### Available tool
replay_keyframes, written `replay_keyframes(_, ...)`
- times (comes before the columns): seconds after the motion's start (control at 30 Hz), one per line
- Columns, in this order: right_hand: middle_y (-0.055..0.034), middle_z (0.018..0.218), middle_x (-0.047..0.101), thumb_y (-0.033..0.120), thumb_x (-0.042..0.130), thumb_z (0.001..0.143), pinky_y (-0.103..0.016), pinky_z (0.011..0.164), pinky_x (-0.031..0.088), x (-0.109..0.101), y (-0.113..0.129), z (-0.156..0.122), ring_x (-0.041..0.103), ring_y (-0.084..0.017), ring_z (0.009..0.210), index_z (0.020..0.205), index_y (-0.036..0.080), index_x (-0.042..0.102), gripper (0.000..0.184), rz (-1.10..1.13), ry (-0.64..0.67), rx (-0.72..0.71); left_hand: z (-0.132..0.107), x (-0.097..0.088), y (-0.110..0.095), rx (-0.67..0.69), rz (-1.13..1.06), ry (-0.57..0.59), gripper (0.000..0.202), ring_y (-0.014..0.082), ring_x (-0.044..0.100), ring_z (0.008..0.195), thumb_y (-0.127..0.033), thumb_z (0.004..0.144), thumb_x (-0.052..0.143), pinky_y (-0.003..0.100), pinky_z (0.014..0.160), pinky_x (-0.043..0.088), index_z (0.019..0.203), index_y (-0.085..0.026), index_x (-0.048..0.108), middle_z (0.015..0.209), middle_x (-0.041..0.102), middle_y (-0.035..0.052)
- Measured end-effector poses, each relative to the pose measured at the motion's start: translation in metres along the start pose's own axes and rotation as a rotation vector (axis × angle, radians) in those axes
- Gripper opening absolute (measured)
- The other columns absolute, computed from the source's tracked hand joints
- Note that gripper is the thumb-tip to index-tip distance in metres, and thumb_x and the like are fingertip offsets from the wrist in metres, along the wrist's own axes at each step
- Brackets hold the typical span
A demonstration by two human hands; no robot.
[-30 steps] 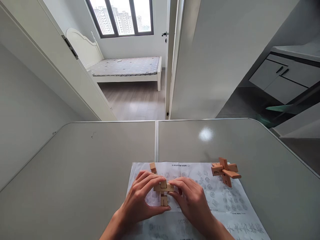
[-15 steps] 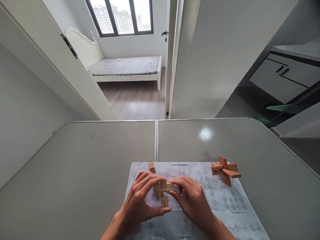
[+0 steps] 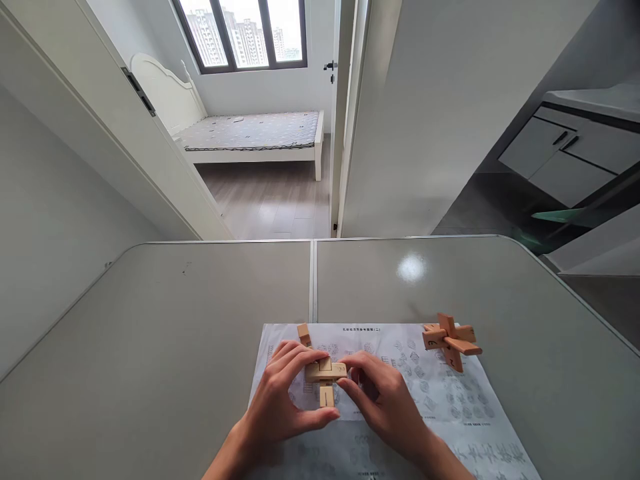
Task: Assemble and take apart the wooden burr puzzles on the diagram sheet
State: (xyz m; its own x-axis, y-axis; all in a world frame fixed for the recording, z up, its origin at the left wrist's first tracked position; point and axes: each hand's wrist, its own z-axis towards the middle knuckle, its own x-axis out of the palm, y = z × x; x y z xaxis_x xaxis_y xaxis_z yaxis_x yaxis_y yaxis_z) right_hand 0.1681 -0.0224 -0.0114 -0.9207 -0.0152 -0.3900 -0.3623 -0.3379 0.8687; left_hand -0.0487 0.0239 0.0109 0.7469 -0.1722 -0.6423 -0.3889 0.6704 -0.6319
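A person's left hand (image 3: 283,390) and right hand (image 3: 385,393) grasped a pale wooden block assembly (image 3: 326,373) over a printed sheet (image 3: 445,400), lower center of the frame; a reddish-brown wooden cross (image 3: 452,341) sat lower right.

Our head-worn camera looks forward and down over the table (image 3: 150,347) toward its far edge (image 3: 225,242). We view the left hand (image 3: 283,393) and right hand (image 3: 385,397) closely, the window (image 3: 245,33) well beyond that edge.
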Motion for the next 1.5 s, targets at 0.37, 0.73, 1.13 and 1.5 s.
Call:
replay_keyframes(0.37,-0.0022,0.083,0.069,0.031,0.055,0.108,-0.027,0.063,0.05,-0.0022,-0.0013,-0.0002,0.063,-0.017,0.069,0.107,0.024,0.066,0.013,-0.043,0.021,-0.033,-0.002,0.002,0.0013,-0.011,0.001,0.022,0.06,0.0247,0.068,0.088,-0.062,0.082,0.081,0.043,0.09,0.054,0.124,-0.022,0.066,0.1,0.077,0.0081)
replay_keyframes(0.73,-0.0014,0.082,0.069,0.03,0.058,0.106,-0.028,0.064,0.048,-0.0036,-0.0025,-0.0017,0.06,-0.017,0.068,0.103,0.023,0.067,0.011,-0.067,0.068,0.0,-0.0023,0.0024,-0.0005,0.044,0.026,-0.014,0.067,0.0246,0.068,0.09,-0.057,0.077,0.088,0.042,0.091,0.056,0.128,-0.022,0.063,0.1,0.076,0.0079)
replay_keyframes(1.13,-0.0017,0.081,0.069,0.034,0.057,0.106,-0.027,0.063,0.051,-0.0012,-0.0021,-0.0008,0.063,-0.017,0.068,0.105,0.023,0.067,0.015,-0.052,0.041,0.003,-0.0006,0.0013,-0.002,0.02,0.036,-0.022,0.062,0.0253,0.069,0.09,-0.055,0.078,0.087,0.042,0.088,0.058,0.125,-0.022,0.065,0.101,0.076,0.0085)
replay_keyframes(1.5,-0.0016,0.096,0.07,0.022,0.058,0.104,-0.028,0.073,0.052,0.0004,-0.002,-0.0003,0.064,-0.016,0.076,0.112,0.026,0.064,0.011,0.043,0.06,0.081,-0.0032,-0.0065,0.0049,-0.286,-0.075,-0.23,0.046,0.0275,0.074,0.102,-0.057,0.092,0.071,0.04,0.088,0.061,0.125,-0.024,0.069,0.115,0.077,0.0092)
